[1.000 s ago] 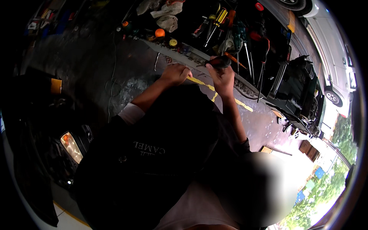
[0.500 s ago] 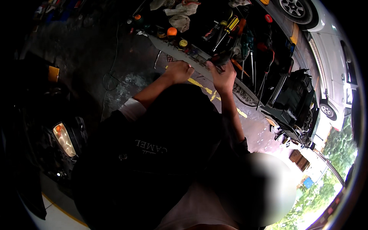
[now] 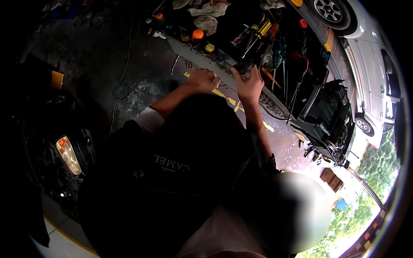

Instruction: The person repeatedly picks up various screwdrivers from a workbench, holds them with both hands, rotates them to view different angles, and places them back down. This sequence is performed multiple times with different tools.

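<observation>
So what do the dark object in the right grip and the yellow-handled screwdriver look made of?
Dark object in right grip: maybe matte plastic or rubber; dull surface, too shadowed to settle.
Screwdriver: handle likely plastic, bright yellow with black; shaft probably bare metal, pale sheen.

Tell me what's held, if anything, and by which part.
Right hand: a dark object, between thumb and fingers; its gripped part is unclear. Left hand: curled, any hold hidden.
</observation>
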Action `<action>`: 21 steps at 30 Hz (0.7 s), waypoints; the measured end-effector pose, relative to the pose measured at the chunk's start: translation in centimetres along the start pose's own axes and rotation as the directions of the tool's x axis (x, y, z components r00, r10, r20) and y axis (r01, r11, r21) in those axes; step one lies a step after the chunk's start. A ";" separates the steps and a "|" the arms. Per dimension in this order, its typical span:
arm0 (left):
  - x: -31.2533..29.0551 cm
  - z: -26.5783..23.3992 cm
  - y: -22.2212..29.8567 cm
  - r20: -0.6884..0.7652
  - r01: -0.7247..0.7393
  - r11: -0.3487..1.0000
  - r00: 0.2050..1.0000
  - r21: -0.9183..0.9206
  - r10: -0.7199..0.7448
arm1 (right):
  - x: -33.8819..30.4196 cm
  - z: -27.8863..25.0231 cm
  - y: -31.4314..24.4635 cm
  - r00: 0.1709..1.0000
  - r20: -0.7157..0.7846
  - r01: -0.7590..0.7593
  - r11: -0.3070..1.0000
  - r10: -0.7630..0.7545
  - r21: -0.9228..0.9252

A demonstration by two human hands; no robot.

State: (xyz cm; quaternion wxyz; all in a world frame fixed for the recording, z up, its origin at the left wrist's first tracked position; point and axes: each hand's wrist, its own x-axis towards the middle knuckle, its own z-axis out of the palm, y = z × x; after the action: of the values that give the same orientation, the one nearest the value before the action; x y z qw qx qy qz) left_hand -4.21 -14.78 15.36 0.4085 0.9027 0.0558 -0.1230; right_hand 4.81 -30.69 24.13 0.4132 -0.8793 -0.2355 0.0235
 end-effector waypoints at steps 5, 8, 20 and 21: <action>-0.4 -0.4 0.0 0.056 0.000 1.000 0.998 -0.023 0.001 | 0.0 0.3 -0.6 0.999 -0.044 0.017 0.999 -0.015 0.050; -0.5 -0.2 0.0 0.040 0.001 0.999 0.999 -0.035 0.000 | 0.0 0.4 -0.6 0.997 -0.058 0.050 0.997 -0.047 0.053; -0.6 -0.1 0.1 0.028 0.068 0.996 0.997 0.053 -0.070 | 0.0 -0.1 -0.7 0.997 -0.075 0.037 0.999 -0.035 0.030; -0.6 0.0 0.0 0.020 0.067 0.996 0.997 0.062 -0.069 | 0.0 -0.1 -0.7 0.997 -0.070 0.019 0.998 -0.015 0.062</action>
State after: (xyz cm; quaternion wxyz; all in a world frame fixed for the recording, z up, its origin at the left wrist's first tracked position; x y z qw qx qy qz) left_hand -4.78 -14.80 15.50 0.3768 0.9110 0.0782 -0.1484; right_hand 4.60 -30.39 24.74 0.4486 -0.8642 -0.2276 -0.0030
